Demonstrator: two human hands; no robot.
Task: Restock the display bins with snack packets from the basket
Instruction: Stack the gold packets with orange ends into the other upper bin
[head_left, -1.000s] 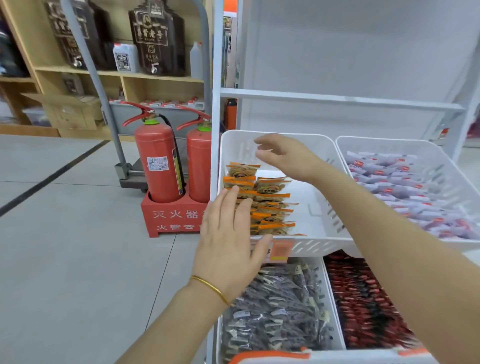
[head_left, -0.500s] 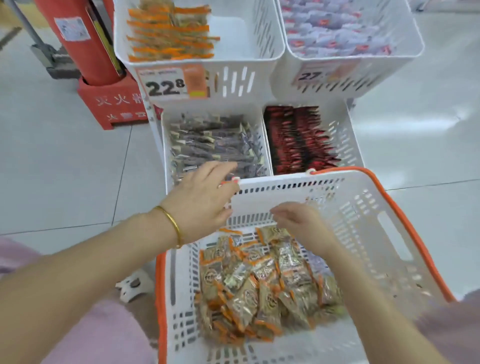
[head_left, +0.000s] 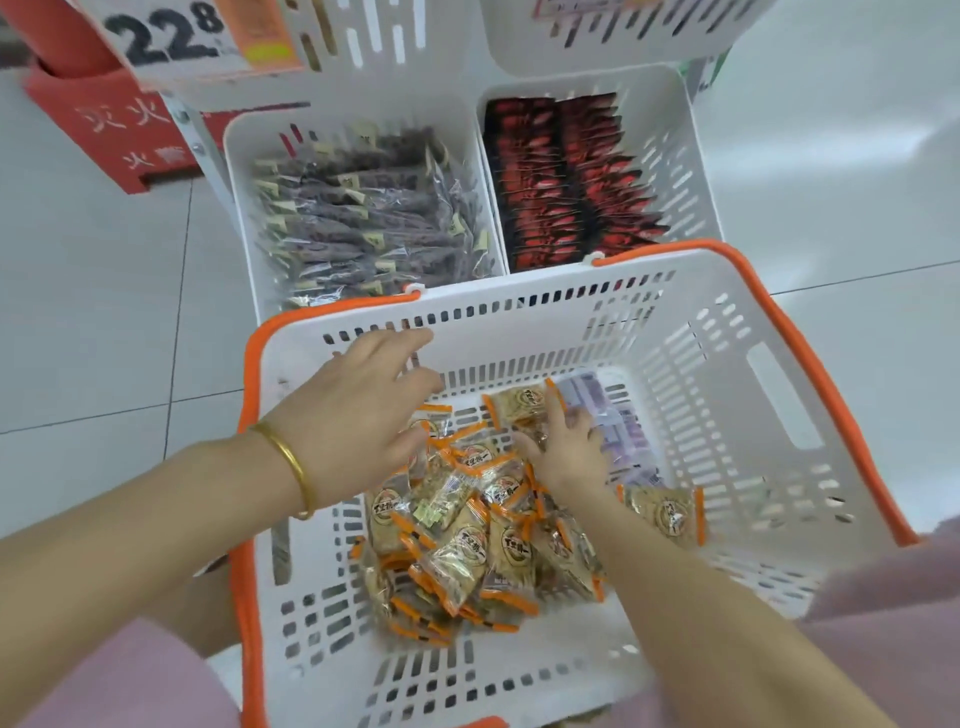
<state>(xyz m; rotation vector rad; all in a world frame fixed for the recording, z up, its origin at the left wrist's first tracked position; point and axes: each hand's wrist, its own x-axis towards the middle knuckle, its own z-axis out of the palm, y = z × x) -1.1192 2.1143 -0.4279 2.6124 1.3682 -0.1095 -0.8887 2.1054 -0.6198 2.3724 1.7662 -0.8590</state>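
Note:
A white basket with an orange rim (head_left: 779, 395) sits in front of me, holding a heap of orange-edged snack packets (head_left: 467, 545) and some pale purple packets (head_left: 608, 421) at its far side. My right hand (head_left: 566, 452) is down among the orange packets, its fingers curled onto one packet (head_left: 519, 405) at the top of the heap. My left hand (head_left: 358, 415) hovers inside the basket above the left side of the heap, fingers spread and holding nothing. A gold bangle circles my left wrist.
Beyond the basket stand two low white bins, one with dark grey packets (head_left: 363, 218), one with red-black packets (head_left: 566, 176). Above them is an upper bin's front with a 22.8 price tag (head_left: 171, 36). A red fire-extinguisher stand (head_left: 119, 135) is at left on grey floor tiles.
My view dropped from the upper bins to the basket. Both hands came down from the upper bin into the basket, the right one reaching the orange packets.

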